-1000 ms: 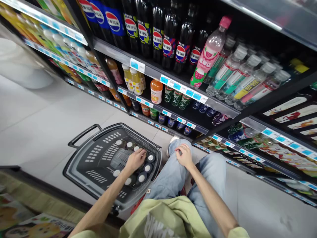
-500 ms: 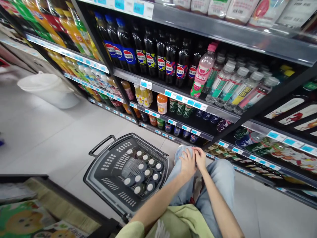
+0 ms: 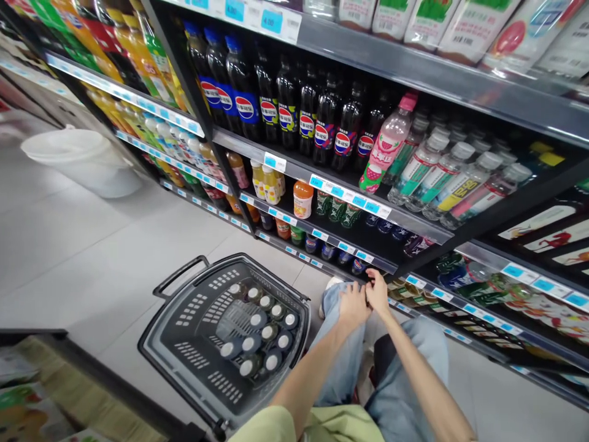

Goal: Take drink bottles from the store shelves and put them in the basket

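Note:
My left hand rests on my bent knee, its fingers laid over the jeans. Close beside it, my right hand is lifted a little, with its fingers bent and apart. I see nothing held in either hand. To the left on the floor stands a dark grey shopping basket. Several upright bottles with pale round caps fill part of it, seen from above. The basket's handle sticks out at its far left.
A drinks shelf runs across in front, with cola bottles, a pink bottle and clear bottles. An orange-capped bottle stands lower down. A white tub is at far left, a dark-edged display at lower left.
My right hand has lifted slightly off the knee and its fingers have spread. My left hand stays on the knee. The view has shifted a little; the basket's contents look the same.

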The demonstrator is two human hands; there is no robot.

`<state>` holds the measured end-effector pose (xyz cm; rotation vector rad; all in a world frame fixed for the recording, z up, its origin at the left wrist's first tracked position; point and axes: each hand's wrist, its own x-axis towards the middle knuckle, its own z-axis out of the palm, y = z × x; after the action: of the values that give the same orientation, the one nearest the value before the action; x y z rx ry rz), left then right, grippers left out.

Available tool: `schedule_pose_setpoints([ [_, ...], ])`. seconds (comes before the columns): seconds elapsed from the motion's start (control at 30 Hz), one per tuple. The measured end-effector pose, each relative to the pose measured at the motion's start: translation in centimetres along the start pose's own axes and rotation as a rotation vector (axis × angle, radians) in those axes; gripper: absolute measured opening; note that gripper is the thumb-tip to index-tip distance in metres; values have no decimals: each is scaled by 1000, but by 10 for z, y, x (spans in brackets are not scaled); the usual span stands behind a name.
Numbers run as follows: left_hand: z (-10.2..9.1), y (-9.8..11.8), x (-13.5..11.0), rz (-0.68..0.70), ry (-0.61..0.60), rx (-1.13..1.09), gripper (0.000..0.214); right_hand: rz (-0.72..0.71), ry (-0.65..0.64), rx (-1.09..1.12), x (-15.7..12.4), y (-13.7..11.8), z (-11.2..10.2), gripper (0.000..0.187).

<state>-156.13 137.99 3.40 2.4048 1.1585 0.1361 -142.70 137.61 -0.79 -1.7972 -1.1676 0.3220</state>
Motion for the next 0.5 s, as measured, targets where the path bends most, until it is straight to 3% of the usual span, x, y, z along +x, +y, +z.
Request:
schedule_pose_setpoints([
  [0.13,-2,-11,3,-41,34,9,44,-146,20,-28,77,-37,13,50],
  [0.27,0,-21,3,-68,53,35,47,-134,129,-92,160,-76,35,66],
  [0.4,0,-28,4,-99,44,24,50,-141,164,-177,223,-99,59,58],
  [0.5,-3,-32,6,-140,-4,0,54,-162,116,-151,253,-105,79,48],
])
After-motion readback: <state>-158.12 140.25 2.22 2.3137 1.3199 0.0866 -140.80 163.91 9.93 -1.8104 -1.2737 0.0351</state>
